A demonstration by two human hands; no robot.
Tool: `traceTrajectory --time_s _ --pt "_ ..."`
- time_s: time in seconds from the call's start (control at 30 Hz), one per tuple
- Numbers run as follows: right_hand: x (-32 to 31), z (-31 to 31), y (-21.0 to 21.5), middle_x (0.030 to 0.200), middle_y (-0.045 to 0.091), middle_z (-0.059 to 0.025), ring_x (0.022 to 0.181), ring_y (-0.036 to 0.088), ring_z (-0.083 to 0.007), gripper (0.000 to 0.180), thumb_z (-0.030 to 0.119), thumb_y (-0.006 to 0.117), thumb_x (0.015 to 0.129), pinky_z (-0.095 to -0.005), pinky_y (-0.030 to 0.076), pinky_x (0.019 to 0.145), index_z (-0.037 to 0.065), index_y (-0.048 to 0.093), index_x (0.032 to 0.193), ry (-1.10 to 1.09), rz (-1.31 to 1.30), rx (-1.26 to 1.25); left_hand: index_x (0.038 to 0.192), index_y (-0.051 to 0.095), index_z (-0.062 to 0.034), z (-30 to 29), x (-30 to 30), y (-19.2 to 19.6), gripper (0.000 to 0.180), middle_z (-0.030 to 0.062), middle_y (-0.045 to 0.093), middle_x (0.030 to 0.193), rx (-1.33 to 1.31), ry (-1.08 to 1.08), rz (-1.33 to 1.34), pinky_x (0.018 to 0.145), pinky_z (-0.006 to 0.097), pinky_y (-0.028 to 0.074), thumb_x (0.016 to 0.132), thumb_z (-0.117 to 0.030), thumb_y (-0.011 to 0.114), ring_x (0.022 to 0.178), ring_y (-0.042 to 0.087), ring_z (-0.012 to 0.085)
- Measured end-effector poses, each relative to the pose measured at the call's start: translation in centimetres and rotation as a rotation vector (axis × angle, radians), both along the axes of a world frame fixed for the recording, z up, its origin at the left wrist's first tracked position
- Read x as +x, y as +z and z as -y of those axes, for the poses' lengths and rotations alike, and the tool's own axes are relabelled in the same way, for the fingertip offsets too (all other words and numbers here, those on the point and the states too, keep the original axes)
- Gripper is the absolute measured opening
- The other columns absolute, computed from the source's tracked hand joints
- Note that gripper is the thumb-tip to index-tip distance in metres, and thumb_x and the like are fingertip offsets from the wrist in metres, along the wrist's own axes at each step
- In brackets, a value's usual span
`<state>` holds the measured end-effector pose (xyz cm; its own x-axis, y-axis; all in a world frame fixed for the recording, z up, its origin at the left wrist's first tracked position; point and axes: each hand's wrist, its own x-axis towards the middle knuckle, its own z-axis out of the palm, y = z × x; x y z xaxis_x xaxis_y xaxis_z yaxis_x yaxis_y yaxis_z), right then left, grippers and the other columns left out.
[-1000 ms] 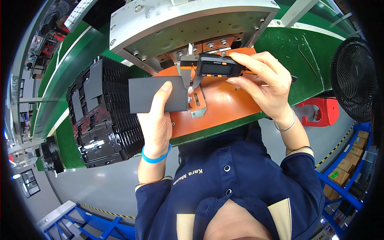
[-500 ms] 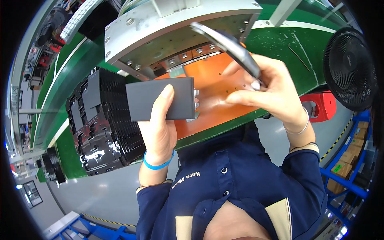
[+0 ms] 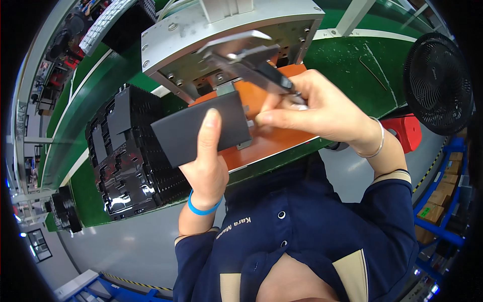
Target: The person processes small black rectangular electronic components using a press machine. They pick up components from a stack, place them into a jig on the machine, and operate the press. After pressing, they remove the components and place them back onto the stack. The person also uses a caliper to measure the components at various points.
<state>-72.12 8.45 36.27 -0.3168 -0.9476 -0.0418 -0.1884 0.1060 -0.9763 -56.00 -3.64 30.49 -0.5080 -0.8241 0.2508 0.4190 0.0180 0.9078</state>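
My left hand (image 3: 205, 163) is closed on a flat dark grey rectangular block (image 3: 177, 135), its thumb lying across the top face. Small metal tabs (image 3: 250, 123) stick out of the block's right end. In my right hand (image 3: 329, 113) is a caliper (image 3: 255, 70), its metal jaws pointing away to the upper left, blurred by motion. The thumb and fingertip of that hand come close to the tabs; whether they touch cannot be told. Under both hands lies an orange plate (image 3: 287, 138) on the green bench.
Behind the hands stands a metal press-like fixture (image 3: 186, 30) with bolts. Stacked black plastic trays (image 3: 136, 161) are at left. A black fan (image 3: 438, 85), a hex key (image 3: 372, 73) and a red stool (image 3: 410, 132) are at right.
My right hand has moved left toward the block's tabs, bringing the caliper over toward the fixture. My left hand has tilted the block, its left end now nearer me.
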Motion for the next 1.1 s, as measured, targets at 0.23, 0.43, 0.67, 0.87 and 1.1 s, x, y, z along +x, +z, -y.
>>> traceTrajectory --time_s 0.23,0.43,0.67,0.87,1.1 --pt "-1.3 -1.5 -1.5 0.088 0.069 -0.0076 0.073 0.061 -0.0129 0.044 0.023 0.084 0.076 -0.0257 0.051 0.070 0.004 0.068 0.112 -0.289 -0.569 -0.229 0.104 0.060 0.0069 2.3 0.6 0.3 0.023 0.0164 0.067 0.093 0.289 -0.147 0.058 0.066 0.032 0.059 0.094 -0.013 0.060 0.077 0.070 0.0231" --pt "-1.6 -0.4 -3.2 0.100 0.071 -0.0093 0.077 0.064 -0.0155 0.053 0.012 0.084 0.072 -0.0262 0.050 0.066 0.002 0.064 0.120 -0.245 -0.892 -0.487 0.106 0.062 0.0038 2.8 0.8 -1.4 0.021 0.0136 0.067 0.098 0.365 -0.143 0.089 0.075 0.035 0.059 0.091 -0.010 0.065 0.087 0.069 0.0211" --pt "-1.7 -0.4 -3.9 0.104 0.072 -0.0078 0.068 0.059 -0.0167 0.053 0.013 0.086 0.067 -0.0263 0.047 0.058 0.004 0.067 0.115 -0.196 -1.000 -0.511 0.105 0.062 0.0038 2.5 0.4 -1.3 0.019 0.0140 0.068 0.095 0.328 -0.088 0.096 0.069 0.035 0.061 0.091 -0.010 0.063 0.081 0.070 0.0211" --pt "-1.6 -0.4 -4.3 0.107 0.072 -0.0071 0.068 0.059 -0.0176 0.055 0.014 0.086 0.065 -0.0265 0.047 0.058 0.004 0.067 0.115 -0.212 -1.003 -0.522 0.105 0.062 0.0038 2.3 0.4 -1.3 0.020 0.0138 0.068 0.095 0.319 -0.053 0.100 0.068 0.035 0.061 0.091 -0.011 0.064 0.081 0.069 0.0207" --pt "-1.6 -0.2 -4.4 0.104 0.073 -0.0076 0.067 0.058 -0.0181 0.054 0.014 0.086 0.063 -0.0273 0.048 0.059 0.004 0.067 0.113 -0.215 -1.059 -0.568 0.106 0.064 0.0051 2.5 0.6 -1.2 0.021 0.0148 0.068 0.098 0.327 -0.099 0.090 0.072 0.036 0.061 0.092 -0.011 0.063 0.083 0.069 0.0206"
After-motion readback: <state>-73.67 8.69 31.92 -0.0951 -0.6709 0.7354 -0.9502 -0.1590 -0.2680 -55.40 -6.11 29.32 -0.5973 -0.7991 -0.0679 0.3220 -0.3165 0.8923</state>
